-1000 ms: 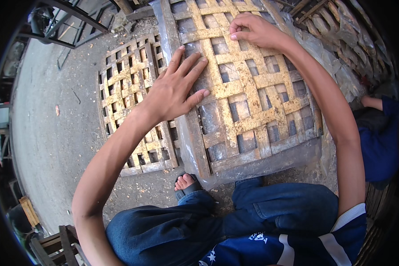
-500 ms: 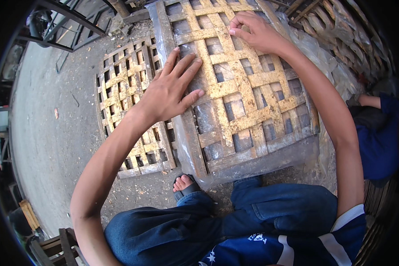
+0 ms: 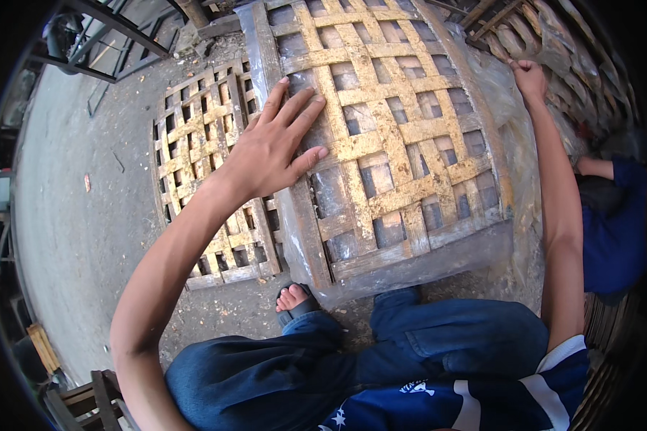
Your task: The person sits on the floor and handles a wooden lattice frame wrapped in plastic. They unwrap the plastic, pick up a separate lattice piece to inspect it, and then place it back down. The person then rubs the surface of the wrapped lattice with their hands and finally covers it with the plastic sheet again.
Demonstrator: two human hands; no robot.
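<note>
A woven wooden lattice panel (image 3: pixel 388 133) in a weathered frame lies in front of me on something wrapped in clear plastic sheeting (image 3: pixel 431 262). My left hand (image 3: pixel 269 147) rests with fingers spread on the panel's left edge and its neighbouring slats. Out past the panel's far right side is my right hand (image 3: pixel 530 77), its fingers curled together. It is nearest the loose plastic and the stack of thin wavy pieces (image 3: pixel 579 79). Whatever it may hold is hidden.
A second lattice panel (image 3: pixel 207 144) lies on the ground to the left. Dark metal framing (image 3: pixel 111 39) stands at the far left. Another person in blue (image 3: pixel 615 223) is close on the right. A wooden stool-like frame (image 3: pixel 93 402) sits at the lower left.
My right hand has moved off the lattice panel, out to the right toward the stacked pieces. The left hand has stayed almost in place on the panel.
</note>
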